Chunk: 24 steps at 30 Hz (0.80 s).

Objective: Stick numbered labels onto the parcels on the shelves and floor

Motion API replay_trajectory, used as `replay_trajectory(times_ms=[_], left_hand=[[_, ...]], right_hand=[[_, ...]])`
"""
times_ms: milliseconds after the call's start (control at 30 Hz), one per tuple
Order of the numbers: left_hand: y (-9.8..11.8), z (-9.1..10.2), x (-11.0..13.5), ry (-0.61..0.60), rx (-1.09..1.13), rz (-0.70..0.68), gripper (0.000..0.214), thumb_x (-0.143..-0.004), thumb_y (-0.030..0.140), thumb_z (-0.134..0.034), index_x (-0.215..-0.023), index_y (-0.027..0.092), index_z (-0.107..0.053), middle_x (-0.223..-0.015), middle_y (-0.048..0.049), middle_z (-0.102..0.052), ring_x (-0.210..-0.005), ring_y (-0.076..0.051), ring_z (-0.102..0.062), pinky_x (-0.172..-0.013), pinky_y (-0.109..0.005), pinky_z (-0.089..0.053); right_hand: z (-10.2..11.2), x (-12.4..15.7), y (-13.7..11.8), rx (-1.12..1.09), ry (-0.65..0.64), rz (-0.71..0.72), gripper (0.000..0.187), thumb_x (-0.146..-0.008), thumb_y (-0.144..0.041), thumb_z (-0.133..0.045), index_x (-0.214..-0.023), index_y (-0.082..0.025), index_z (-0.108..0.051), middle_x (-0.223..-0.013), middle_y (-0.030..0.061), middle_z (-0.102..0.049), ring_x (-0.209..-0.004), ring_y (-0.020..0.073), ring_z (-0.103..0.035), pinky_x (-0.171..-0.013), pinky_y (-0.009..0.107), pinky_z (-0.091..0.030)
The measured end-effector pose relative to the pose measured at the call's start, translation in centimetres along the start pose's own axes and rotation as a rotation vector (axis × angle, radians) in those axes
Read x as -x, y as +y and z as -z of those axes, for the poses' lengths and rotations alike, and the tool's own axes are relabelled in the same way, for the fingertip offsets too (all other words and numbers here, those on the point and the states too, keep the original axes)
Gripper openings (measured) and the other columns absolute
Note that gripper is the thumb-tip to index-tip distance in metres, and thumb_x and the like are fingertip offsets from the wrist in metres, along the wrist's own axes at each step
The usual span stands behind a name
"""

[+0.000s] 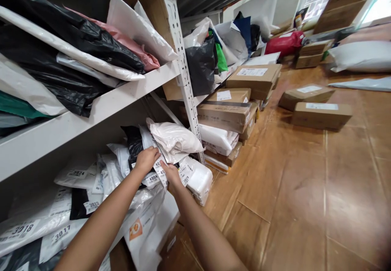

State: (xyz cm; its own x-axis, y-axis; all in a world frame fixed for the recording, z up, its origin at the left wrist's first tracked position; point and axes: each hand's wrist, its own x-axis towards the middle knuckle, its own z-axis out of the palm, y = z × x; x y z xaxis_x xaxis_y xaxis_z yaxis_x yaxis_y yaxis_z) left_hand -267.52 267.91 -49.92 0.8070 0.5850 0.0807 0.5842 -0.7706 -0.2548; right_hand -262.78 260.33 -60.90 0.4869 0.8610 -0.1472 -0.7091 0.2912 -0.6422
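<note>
Head view, left hand (147, 159) over parcel (143, 173), right hand (171, 174) fingertips hidden, label (159, 170) blurred

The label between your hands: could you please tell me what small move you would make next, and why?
I would probably flatten the label with the right hand while the left hand grips the parcel. The label stands bent between both hands, so its number shows only in part, whereas flat ones nearby read plainly, such as 3029.
</note>
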Motion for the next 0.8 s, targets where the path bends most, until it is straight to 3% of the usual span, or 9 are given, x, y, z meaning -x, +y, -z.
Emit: replay_trajectory(times_ms=[133, 267, 400, 533, 600, 700, 800], left_hand=[[0.8, -0.3, 0.4, 0.015, -0.167, -0.063, 0.034, -0.094, 0.035, -0.031, -0.108, 0.021, -0.059, -0.102, -0.0106, -0.059, -0.092, -0.022, -0.059, -0.073, -0.032, -0.04], [1.1, -0.6, 0.6, 0.006, -0.268, -0.125, 0.034, -0.094, 0.029, -0.03, -0.111, 0.021, -0.058, -0.104, -0.013, -0.056, -0.093, -0.025, -0.057, -0.076, -0.035, -0.04], [1.2, -0.6, 0.6, 0.022, -0.25, -0.09, 0.034, -0.094, 0.027, -0.029, -0.108, 0.015, -0.057, -0.103, -0.0142, -0.056, -0.093, -0.026, -0.058, -0.077, -0.036, -0.042], [1.0, 0.0, 0.5, 0.174, -0.157, 0.051, 0.043, -0.089, 0.034, -0.044, -0.122, 0.007, -0.048, -0.117, -0.0195, -0.052, -0.099, -0.028, -0.056, -0.083, -0.037, -0.045], [0.6, 0.5, 0.4, 0.216, -0.115, -0.123, 0.04, -0.088, 0.023, -0.044, -0.126, 0.012, -0.047, -0.127, -0.0175, -0.05, -0.116, -0.028, -0.048, -0.098, -0.04, -0.039], [0.1, 1.5, -0.3, 0.045, -0.004, -0.517, 0.041, -0.081, 0.007, -0.042, -0.116, 0.022, -0.058, -0.122, -0.0081, -0.058, -0.122, -0.022, -0.045, -0.109, -0.038, -0.03], [-0.4, 2.8, -1.1, -0.107, 0.077, -0.564, 0.034, -0.074, 0.011, -0.049, -0.1, 0.022, -0.068, -0.1, -0.0067, -0.067, -0.101, -0.021, -0.057, -0.096, -0.033, -0.04]], right_hand=[[0.8, 1.2, 0.5, -0.049, -0.003, -0.082, 0.048, -0.054, -0.05, -0.079, -0.083, -0.014, -0.066, -0.063, 0.0028, -0.067, -0.064, 0.0198, -0.063, -0.06, 0.029, -0.046], [2.0, 3.2, 2.3, -0.042, 0.131, -0.129, 0.041, -0.059, -0.056, -0.074, -0.07, -0.018, -0.063, -0.058, 0.0005, -0.063, -0.056, 0.0173, -0.058, -0.055, 0.028, -0.043], [4.3, 5.2, 3.8, 0.021, 0.251, -0.109, 0.04, -0.054, -0.053, -0.079, -0.057, -0.02, -0.054, -0.049, -0.0036, -0.056, -0.047, 0.0136, -0.05, -0.05, 0.026, -0.039], [6.9, 5.8, 2.4, -0.068, 0.003, -0.057, 0.043, -0.059, -0.057, -0.075, -0.072, -0.018, -0.064, -0.064, 0.0023, -0.066, -0.057, 0.0175, -0.059, -0.059, 0.029, -0.045], [7.8, 5.5, 0.6, -0.075, -0.117, -0.012, 0.046, -0.059, -0.053, -0.078, -0.087, -0.018, -0.067, -0.074, 0.004, -0.07, -0.065, 0.0187, -0.063, -0.065, 0.03, -0.047], [8.4, 4.9, -2.4, -0.009, -0.2, 0.041, 0.05, -0.058, -0.044, -0.081, -0.1, -0.02, -0.065, -0.086, 0.0045, -0.071, -0.071, 0.0186, -0.064, -0.069, 0.031, -0.049], [8.4, 4.5, -4.7, 0.07, -0.248, 0.043, 0.043, -0.06, -0.04, -0.08, -0.094, -0.018, -0.066, -0.089, 0.0059, -0.071, -0.076, 0.0198, -0.065, -0.072, 0.032, -0.05]])
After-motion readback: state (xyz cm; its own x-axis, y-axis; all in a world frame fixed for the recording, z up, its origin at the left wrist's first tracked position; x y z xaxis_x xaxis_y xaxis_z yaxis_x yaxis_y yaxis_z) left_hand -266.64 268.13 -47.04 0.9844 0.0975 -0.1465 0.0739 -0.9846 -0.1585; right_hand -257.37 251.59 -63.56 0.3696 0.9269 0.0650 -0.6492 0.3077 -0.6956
